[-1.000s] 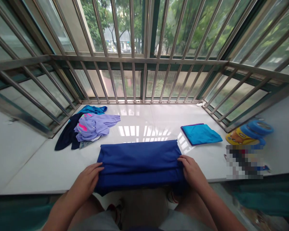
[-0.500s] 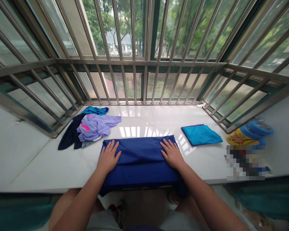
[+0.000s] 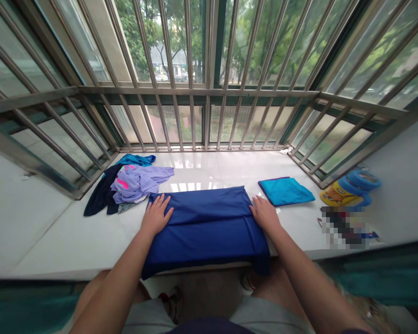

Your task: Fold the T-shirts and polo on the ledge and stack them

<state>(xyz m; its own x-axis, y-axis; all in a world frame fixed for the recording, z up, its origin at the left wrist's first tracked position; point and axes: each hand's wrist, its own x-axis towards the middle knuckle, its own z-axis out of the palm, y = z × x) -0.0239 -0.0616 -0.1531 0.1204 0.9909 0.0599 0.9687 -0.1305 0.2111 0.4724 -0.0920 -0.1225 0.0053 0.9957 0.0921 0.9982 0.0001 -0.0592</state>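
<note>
A dark blue cloth [image 3: 205, 232], its kind not clear, lies spread in front of me with its near edge hanging over the front of the white ledge. My left hand [image 3: 157, 214] rests flat on its upper left corner, fingers spread. At the cloth's right side is my right hand [image 3: 265, 214], palm down and fingers extended, with the fingertips by the cloth's edge. A fold line runs across the cloth, and its right side slants outward toward me.
A loose pile with a lilac shirt [image 3: 137, 183] and a black garment [image 3: 102, 195] lies on the left. To the right are a folded turquoise cloth [image 3: 287, 191], a blue and yellow jug [image 3: 350, 189] and a pixelated item. Metal bars [image 3: 195, 92] enclose the white ledge [image 3: 66, 241].
My right hand has moved right, from on top of the cloth to its right edge. The cloth's upper right corner has shifted slightly left and away. My left hand stays in place.
</note>
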